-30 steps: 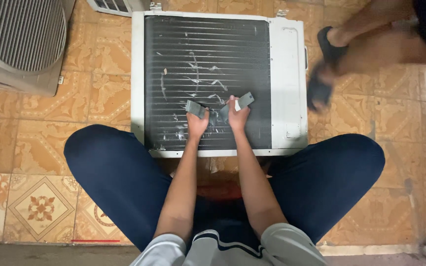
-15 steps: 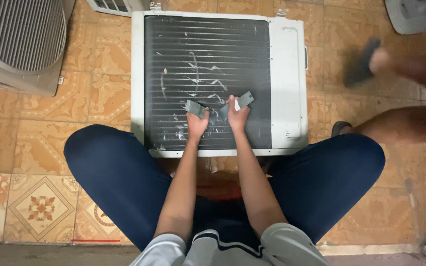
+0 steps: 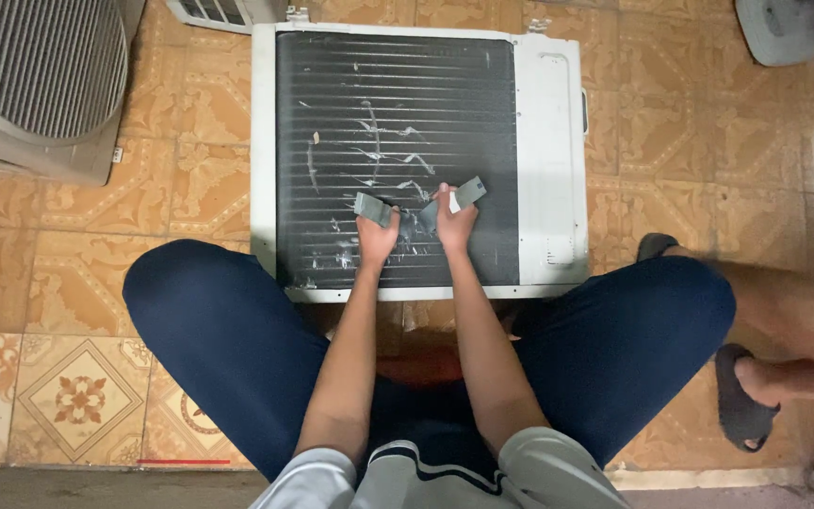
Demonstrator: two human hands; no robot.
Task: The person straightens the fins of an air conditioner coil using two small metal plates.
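Left hand [image 3: 376, 231] grips grey fin comb [image 3: 372, 208] | right hand [image 3: 454, 219] grips second comb [image 3: 468, 193] | combing condenser fins [image 3: 388, 123] beneath; next stroke needs straight pulls.

A white air conditioner unit [image 3: 548, 170] lies flat at the upper middle of the frame, its dark finned coil [image 3: 398, 123] facing up, scuffed with bent silvery patches. Two small grey fin combs [image 3: 372, 208] rest tilted on the coil near its lower centre.

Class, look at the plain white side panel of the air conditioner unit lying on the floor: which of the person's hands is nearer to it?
Right. The right hand is on the dark fins beside the white side panel; the left hand lies farther along the fins, away from it.
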